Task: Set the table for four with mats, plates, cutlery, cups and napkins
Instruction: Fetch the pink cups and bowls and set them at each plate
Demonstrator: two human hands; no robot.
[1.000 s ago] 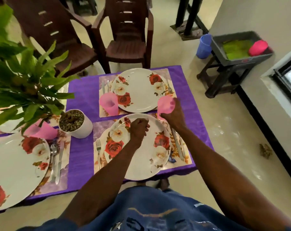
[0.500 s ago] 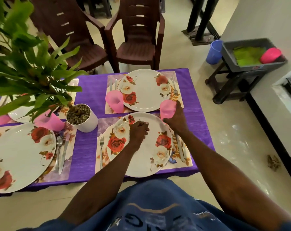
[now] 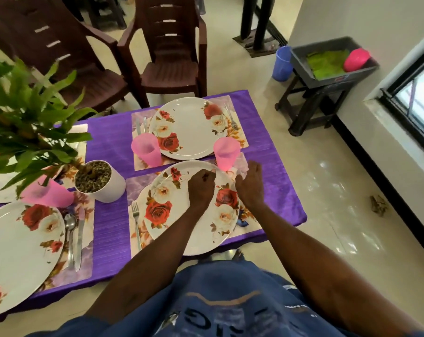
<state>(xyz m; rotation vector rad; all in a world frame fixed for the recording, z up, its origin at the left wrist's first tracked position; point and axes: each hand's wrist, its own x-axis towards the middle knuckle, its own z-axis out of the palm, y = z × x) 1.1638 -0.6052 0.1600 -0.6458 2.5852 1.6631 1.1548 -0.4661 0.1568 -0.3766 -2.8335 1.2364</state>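
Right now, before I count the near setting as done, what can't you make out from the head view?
- Cutlery right of the near plate: covered by the right hand and forearm.
- Left hand: fingers curled over the plate; any content unseen.
- Far-left setting: screened by plant leaves, cut by the frame edge.
- Napkins: none identifiable at any setting.

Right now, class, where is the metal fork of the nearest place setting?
The metal fork lies on the floral mat, just left of the nearest floral plate.
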